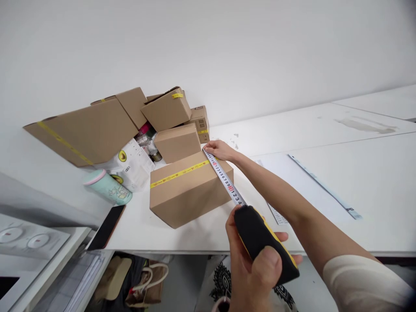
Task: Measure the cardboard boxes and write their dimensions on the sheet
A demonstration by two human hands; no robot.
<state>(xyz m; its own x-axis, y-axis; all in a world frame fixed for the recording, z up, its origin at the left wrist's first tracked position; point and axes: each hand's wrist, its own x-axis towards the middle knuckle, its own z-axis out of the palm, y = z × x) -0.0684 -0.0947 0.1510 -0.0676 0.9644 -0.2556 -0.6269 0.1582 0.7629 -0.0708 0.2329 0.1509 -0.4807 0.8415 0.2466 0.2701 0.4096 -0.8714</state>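
My left hand (253, 277) is wrapped around a black and yellow tape measure (266, 245) in front of the table's edge. Its metal blade (224, 177) is pulled out over the top of a taped cardboard box (191, 195), near the right end. At the box's far top edge, my right hand (219, 149) pinches the tip of the blade. Yellow tape runs along the top of this box, which sits on the white table (201, 242). My right fingertips partly cover the blade's end.
Behind are more cardboard boxes (177, 143), a large leaning one (87, 130) among them. A mint tumbler (110, 188), a plastic bag with avocado prints (134, 162) and a dark flat object (107, 227) lie left. Paper (302, 186) with a blue strip (325, 186) lies right.
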